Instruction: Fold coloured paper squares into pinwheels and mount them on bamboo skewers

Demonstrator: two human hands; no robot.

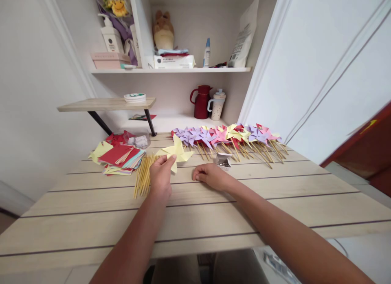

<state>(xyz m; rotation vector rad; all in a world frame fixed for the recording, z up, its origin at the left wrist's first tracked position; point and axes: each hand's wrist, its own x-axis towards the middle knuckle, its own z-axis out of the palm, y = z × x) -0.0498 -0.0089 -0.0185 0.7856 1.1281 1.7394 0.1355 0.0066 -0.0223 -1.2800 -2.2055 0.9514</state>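
Observation:
Pinched between thumb and fingers of my left hand (161, 174) is a yellow paper pinwheel (178, 152), held upright just above the table. My right hand (210, 176) rests on the tabletop with its fingers curled; whether something small is inside them is hidden. Beside the right hand stands a small open box (223, 161) with tiny dark pieces inside. A bundle of thin wooden sticks (142, 176) lies left of my left hand. Further left sits a stack of coloured paper squares (122, 157).
Finished pinwheels on sticks (210, 137) lie in a row along the table's back. A clear plastic container (141, 140) stands near the legs of a small raised shelf (106, 104). Behind are a red jug (202, 102) and a beige cup (218, 104).

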